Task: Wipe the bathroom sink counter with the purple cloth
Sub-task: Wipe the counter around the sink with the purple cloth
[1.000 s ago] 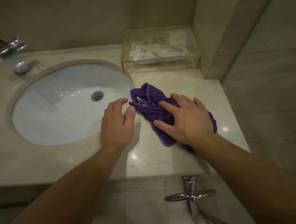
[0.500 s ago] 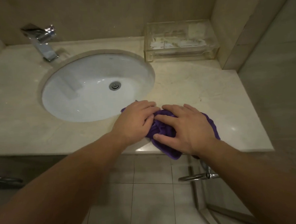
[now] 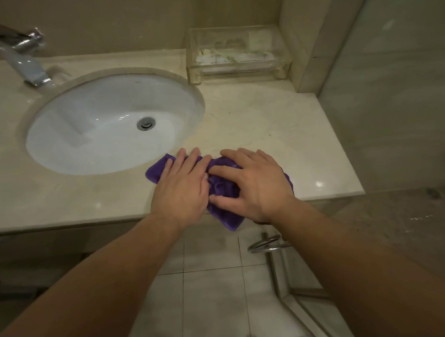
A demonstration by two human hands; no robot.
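while bunched, purple cloth [image 3: 221, 191] lies under both hands.

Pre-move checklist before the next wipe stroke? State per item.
1. Both hands on the purple cloth: ok, left hand and right hand press it flat.
2. Cloth fully on the counter: not ok, one corner hangs over the front edge.
3. Cloth spread flat: not ok, bunched between the hands.
4. Path to the right and back: ok, bare up to the clear box.
5. Cloth clear of the sink basin: ok, beside the rim.
6. Cloth damp: cannot tell.
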